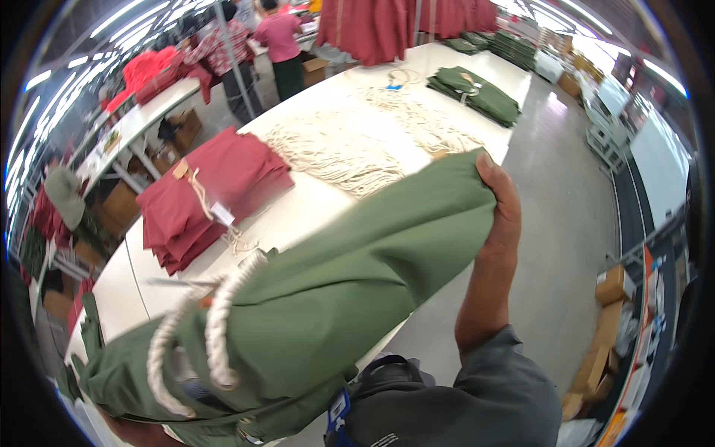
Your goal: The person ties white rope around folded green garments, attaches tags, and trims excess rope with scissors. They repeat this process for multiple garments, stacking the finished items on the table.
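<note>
My right hand (501,193) grips the upper right end of a large green fabric piece (357,290), thumb on top. The green cloth is held up slantwise across the front of the white table. Two thick white twisted ropes (220,329), like bag handles, loop over its lower left part. At the lower left my left forearm (137,430) passes beneath the cloth, and the hand itself is hidden by it. Beyond the cloth lies a folded maroon fabric stack (215,195) with a tan patch, a cord and a white tag on top.
Many cream cords (341,151) are spread on the white table (318,204). Folded green stacks (475,95) sit at its far right, below hanging maroon cloth (363,28). Two people work at a table behind. Cardboard boxes (611,285) stand along the right side, past a grey floor (553,223).
</note>
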`<action>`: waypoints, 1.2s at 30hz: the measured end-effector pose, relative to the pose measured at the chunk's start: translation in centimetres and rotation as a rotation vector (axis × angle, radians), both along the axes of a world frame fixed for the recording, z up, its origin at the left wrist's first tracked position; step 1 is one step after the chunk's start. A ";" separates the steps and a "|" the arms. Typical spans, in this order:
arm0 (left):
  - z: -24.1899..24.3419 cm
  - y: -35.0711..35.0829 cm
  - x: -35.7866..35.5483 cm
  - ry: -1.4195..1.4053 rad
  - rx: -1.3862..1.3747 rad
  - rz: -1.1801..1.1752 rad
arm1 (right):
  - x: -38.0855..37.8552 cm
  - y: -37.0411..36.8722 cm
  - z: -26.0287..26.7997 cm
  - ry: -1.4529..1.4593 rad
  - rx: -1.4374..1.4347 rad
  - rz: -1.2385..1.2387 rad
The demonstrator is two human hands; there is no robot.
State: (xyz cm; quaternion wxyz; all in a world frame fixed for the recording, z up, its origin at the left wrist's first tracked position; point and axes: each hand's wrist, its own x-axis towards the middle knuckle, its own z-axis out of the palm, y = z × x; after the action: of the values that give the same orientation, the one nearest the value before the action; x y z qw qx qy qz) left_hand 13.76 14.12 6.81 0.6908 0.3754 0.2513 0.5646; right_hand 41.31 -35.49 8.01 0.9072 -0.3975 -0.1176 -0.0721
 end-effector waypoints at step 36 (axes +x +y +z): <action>-17.3 -81.1 40.5 0.568 -0.058 -1.908 | -20.0 -69.3 -8.5 0.475 -0.470 -1.279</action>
State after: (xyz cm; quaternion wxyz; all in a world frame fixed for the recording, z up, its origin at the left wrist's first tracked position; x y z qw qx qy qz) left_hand 54.29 -66.94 -10.51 0.7786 0.5243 0.0139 -0.3444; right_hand 21.27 -104.84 -0.50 0.5788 -0.5783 0.3262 -0.4734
